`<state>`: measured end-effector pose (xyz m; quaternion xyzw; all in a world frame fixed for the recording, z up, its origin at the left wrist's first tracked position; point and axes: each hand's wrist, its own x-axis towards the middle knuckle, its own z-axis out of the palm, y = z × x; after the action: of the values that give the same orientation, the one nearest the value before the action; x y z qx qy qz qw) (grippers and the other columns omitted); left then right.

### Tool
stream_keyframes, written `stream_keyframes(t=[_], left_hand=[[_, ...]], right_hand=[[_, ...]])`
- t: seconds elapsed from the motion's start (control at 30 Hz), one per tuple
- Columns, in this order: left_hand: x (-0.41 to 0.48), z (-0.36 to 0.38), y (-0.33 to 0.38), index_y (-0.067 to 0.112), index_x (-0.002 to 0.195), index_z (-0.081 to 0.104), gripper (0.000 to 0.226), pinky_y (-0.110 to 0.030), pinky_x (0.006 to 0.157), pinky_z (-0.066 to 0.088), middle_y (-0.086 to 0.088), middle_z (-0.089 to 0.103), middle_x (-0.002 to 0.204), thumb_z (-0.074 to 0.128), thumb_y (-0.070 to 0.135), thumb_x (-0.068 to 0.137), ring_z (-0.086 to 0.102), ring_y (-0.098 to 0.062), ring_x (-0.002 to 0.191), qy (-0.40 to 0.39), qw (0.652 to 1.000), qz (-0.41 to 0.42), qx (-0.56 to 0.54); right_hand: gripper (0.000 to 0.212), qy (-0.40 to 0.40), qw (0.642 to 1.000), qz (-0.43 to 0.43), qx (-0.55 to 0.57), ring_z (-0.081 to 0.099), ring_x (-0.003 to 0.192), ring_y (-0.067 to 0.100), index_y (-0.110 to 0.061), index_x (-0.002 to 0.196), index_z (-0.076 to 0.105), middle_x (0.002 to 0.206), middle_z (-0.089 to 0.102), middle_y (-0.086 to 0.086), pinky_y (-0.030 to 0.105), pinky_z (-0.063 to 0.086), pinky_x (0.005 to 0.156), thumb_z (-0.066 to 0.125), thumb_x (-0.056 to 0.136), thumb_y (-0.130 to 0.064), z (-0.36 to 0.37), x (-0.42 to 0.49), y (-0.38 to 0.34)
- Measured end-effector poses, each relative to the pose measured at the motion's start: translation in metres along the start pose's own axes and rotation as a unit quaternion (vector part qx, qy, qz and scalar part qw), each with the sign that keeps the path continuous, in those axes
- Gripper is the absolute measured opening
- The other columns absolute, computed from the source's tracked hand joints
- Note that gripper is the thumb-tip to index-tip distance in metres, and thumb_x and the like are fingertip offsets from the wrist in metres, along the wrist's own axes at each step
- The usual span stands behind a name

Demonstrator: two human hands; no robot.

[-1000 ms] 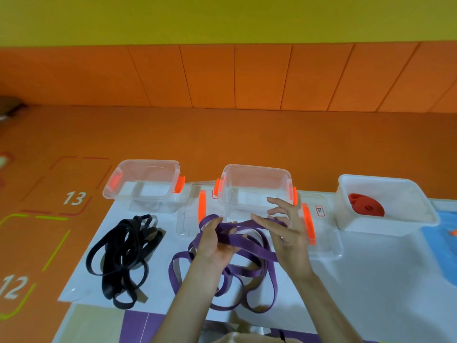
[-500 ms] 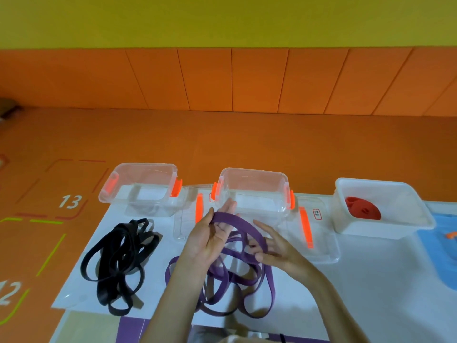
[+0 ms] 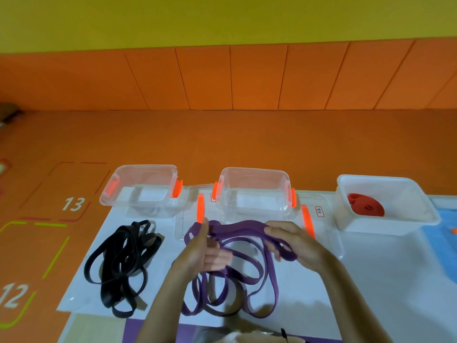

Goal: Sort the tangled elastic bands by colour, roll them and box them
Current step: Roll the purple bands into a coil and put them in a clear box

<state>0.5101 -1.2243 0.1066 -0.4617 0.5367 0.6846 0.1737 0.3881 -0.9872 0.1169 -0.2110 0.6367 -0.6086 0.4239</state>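
Left hand (image 3: 202,248), right hand (image 3: 294,243): both grasping one strand of the purple bands (image 3: 242,225), held taut above the tangle at the tabletop's near edge. Advice: draw a single loop free, flatten it, then roll it for the middle clear box (image 3: 253,169).

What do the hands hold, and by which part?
The purple elastic band: the right hand grips one end of its raised stretch, the left hand pinches the other.
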Motion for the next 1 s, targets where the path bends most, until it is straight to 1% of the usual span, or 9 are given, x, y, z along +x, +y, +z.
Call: stream_keyframes(t=[0.1, 0.2, 0.27, 0.33, 0.47, 0.63, 0.8, 0.9, 1.0], left_hand=[[-0.002, -0.004, -0.003, 0.013, 0.104, 0.075, 0.060, -0.035, 0.089, 0.064, 0.000, 0.081, 0.078, 0.042, 0.063, 0.107, 0.081, -0.026, 0.086, 0.062, 0.932, 0.106, 0.340], [-0.018, 0.014, 0.010, 0.035, 0.091, 0.069, 0.028, -0.023, 0.090, 0.054, 0.016, 0.072, 0.096, 0.070, 0.063, 0.090, 0.071, -0.003, 0.094, 0.050, 0.899, 0.352, 0.257], [-0.030, 0.032, 0.023, 0.046, 0.115, 0.061, 0.038, -0.006, 0.094, 0.042, 0.032, 0.058, 0.129, 0.081, 0.054, 0.083, 0.058, 0.010, 0.115, -0.022, 0.839, 0.448, 0.307], [-0.030, 0.047, 0.029, 0.039, 0.128, 0.062, 0.048, -0.007, 0.090, 0.043, 0.027, 0.060, 0.129, 0.086, 0.034, 0.086, 0.057, 0.009, 0.110, -0.055, 0.798, 0.480, 0.362], [-0.020, 0.057, 0.030, 0.025, 0.112, 0.074, 0.031, -0.028, 0.082, 0.056, 0.014, 0.075, 0.099, 0.087, 0.015, 0.086, 0.068, -0.008, 0.089, -0.018, 0.822, 0.482, 0.304], [-0.011, 0.053, 0.027, 0.024, 0.109, 0.077, 0.028, -0.020, 0.084, 0.057, 0.018, 0.078, 0.097, 0.090, 0.021, 0.085, 0.074, -0.005, 0.091, 0.036, 0.844, 0.483, 0.231], [-0.010, 0.058, 0.024, 0.024, 0.111, 0.076, 0.028, -0.012, 0.085, 0.052, 0.021, 0.076, 0.102, 0.087, 0.016, 0.086, 0.070, -0.001, 0.100, 0.043, 0.830, 0.491, 0.262], [-0.014, 0.073, 0.023, 0.024, 0.115, 0.076, 0.032, -0.005, 0.085, 0.048, 0.020, 0.074, 0.107, 0.088, 0.018, 0.086, 0.067, 0.005, 0.102, 0.061, 0.802, 0.533, 0.263], [-0.016, 0.077, 0.026, 0.020, 0.111, 0.078, 0.028, -0.008, 0.081, 0.050, 0.015, 0.075, 0.103, 0.089, 0.020, 0.086, 0.068, 0.004, 0.095, 0.093, 0.784, 0.556, 0.258]], right_hand=[[0.033, -0.003, 0.992, -0.014, -0.129, 0.068, 0.066, 0.006, -0.029, 0.083, 0.077, 0.074, 0.073, -0.010, 0.016, 0.050, 0.062, 0.059, 0.108, -0.020, -0.003, 0.004, -0.024], [0.033, -0.008, 0.984, -0.003, -0.180, 0.064, 0.055, -0.001, -0.031, 0.077, 0.080, 0.064, 0.072, -0.013, 0.012, 0.046, 0.056, 0.065, 0.105, -0.022, -0.006, 0.011, -0.038], [0.025, -0.004, 0.977, 0.009, -0.213, 0.055, 0.050, 0.004, -0.015, 0.080, 0.082, 0.059, 0.067, 0.000, 0.016, 0.042, 0.053, 0.069, 0.101, -0.022, -0.005, 0.019, -0.041], [0.023, 0.008, 0.974, 0.028, -0.223, 0.053, 0.050, 0.009, -0.003, 0.084, 0.078, 0.061, 0.064, 0.011, 0.018, 0.041, 0.052, 0.072, 0.097, -0.021, -0.006, 0.024, -0.044], [0.017, 0.021, 0.981, 0.057, -0.184, 0.061, 0.059, 0.009, -0.008, 0.083, 0.079, 0.067, 0.069, 0.004, 0.017, 0.047, 0.057, 0.083, 0.090, -0.023, -0.008, 0.026, -0.051], [0.030, 0.151, 0.987, 0.057, 0.010, 0.075, 0.085, 0.022, -0.011, 0.106, 0.069, 0.104, 0.079, 0.015, 0.030, 0.063, 0.075, 0.081, 0.091, -0.033, -0.016, 0.012, -0.039], [0.019, 0.213, 0.976, 0.036, 0.028, 0.080, 0.083, 0.021, -0.012, 0.106, 0.076, 0.091, 0.080, 0.012, 0.025, 0.063, 0.077, 0.084, 0.089, -0.011, -0.016, 0.004, -0.034], [0.022, 0.249, 0.968, 0.040, 0.004, 0.075, 0.076, 0.009, -0.016, 0.103, 0.078, 0.085, 0.081, 0.005, 0.021, 0.057, 0.074, 0.088, 0.083, -0.012, -0.009, 0.009, -0.036], [0.022, 0.244, 0.968, 0.027, 0.049, 0.067, 0.073, 0.014, -0.013, 0.099, 0.079, 0.081, 0.076, 0.009, 0.024, 0.056, 0.074, 0.091, 0.080, -0.012, -0.007, 0.006, -0.040]])
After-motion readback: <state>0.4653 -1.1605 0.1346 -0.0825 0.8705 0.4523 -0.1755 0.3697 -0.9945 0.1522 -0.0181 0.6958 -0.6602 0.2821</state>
